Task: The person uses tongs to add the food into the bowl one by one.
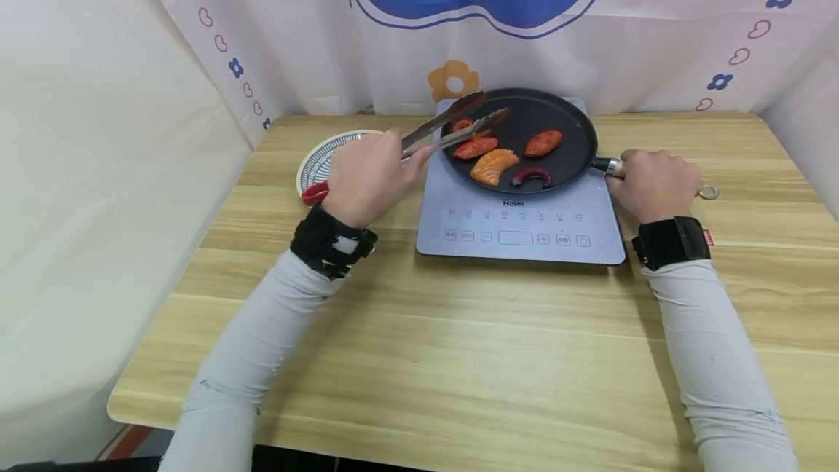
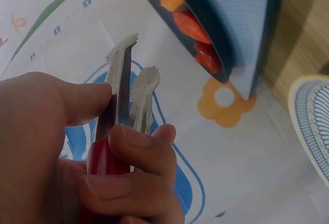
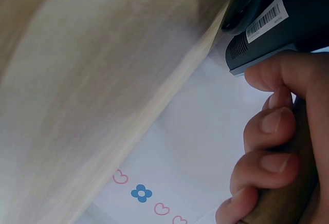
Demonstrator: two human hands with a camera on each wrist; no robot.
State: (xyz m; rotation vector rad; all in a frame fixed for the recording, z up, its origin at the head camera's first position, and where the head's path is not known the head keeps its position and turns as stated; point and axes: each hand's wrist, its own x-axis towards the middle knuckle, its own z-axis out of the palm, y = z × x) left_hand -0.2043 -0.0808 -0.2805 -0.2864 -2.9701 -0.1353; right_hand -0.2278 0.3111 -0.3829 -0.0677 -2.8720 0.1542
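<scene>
My left hand (image 1: 372, 175) grips a pair of tongs (image 1: 438, 138) by its red handle (image 2: 105, 158). The tongs' metal tips stand apart above the left part of a black frying pan (image 1: 569, 138), with nothing visible between them in the left wrist view. Fingers of my right hand (image 1: 658, 182) curl round the pan's handle (image 3: 288, 183). In the pan lie an orange, striped piece shaped like salmon (image 1: 494, 167), red oval pieces, one of them at the right (image 1: 543, 143), and a dark red curved piece (image 1: 532, 177). The tongs partly cover a red piece at the left.
Under the pan is a grey induction cooker (image 1: 518, 246) with touch buttons along its front. A patterned plate (image 1: 314, 166) stands to the left, partly hidden by my left hand. Behind the wooden table (image 1: 472, 341) hangs a printed cloth (image 1: 295, 35).
</scene>
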